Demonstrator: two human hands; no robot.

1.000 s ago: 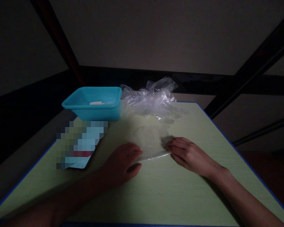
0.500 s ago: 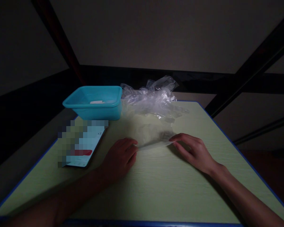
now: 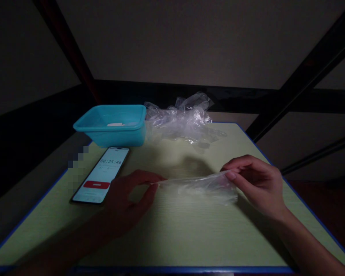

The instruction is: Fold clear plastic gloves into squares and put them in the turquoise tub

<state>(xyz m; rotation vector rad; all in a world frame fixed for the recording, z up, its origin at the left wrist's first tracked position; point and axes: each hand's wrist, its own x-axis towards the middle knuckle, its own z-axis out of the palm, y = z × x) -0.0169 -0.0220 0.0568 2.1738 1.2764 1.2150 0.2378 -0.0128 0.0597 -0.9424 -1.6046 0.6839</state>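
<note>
Two hands stretching one clear plastic glove [image 3: 201, 184] mid-frame | left hand [image 3: 129, 199] pinching its left end | right hand [image 3: 257, 184] gripping its right end | phone [image 3: 101, 174] lying lower left

Just one head cam here — looks forward and down over the counter [image 3: 189, 237] from the near edge, pretty close, wall [image 3: 175, 38] beyond in frame.

The lower edge crops forearms behind left hand [image 3: 126, 199] and right hand [image 3: 258, 184].
</note>
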